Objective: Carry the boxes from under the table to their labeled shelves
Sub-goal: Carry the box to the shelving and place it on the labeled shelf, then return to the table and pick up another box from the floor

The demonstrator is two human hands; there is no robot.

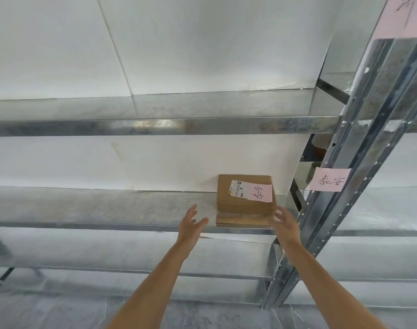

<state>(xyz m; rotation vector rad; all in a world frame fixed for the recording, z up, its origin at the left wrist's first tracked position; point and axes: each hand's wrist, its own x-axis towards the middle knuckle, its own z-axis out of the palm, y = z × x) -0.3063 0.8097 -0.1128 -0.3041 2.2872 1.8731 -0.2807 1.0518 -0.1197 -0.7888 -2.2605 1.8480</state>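
Note:
A small brown cardboard box [243, 205] lies on the metal shelf [107, 210], at its right end near the wall. It carries a white barcode sticker and a pink handwritten note. A matching pink label [329, 179] is stuck on the upright post beside it. My left hand [190, 224] is open, a little to the left of the box and apart from it. My right hand [285, 224] is open too, fingers spread, at the box's front right corner; whether it touches the box is unclear.
A slanted metal upright [359, 162] stands right of the box. Another shelf [155, 124] runs above and lower shelves below. A second pink label [406, 15] sits at the top right. The shelf surface left of the box is bare metal.

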